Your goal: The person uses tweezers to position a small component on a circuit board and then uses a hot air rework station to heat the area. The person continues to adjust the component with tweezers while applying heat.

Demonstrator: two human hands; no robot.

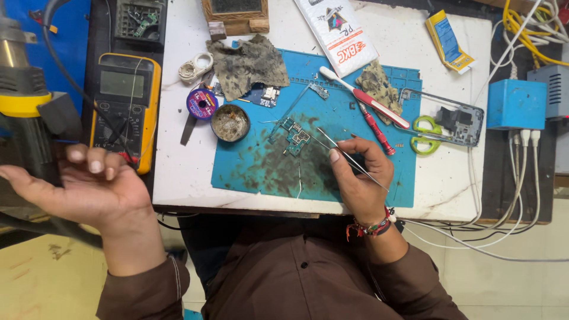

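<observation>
pinching thin tweezers (349,159), the right hand (361,178) aims their long axis up-left at the circuit board (294,136) mid-mat (403,195), just beyond the tips; the left hand (89,184), spread and empty, hangs off the table's (178,172) left edge.

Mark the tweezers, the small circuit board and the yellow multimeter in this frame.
tweezers (341,151): head view, on the thin metal shaft above the fingers.
small circuit board (294,137): head view, on the board's middle.
yellow multimeter (122,83): head view, on its grey screen.
</observation>
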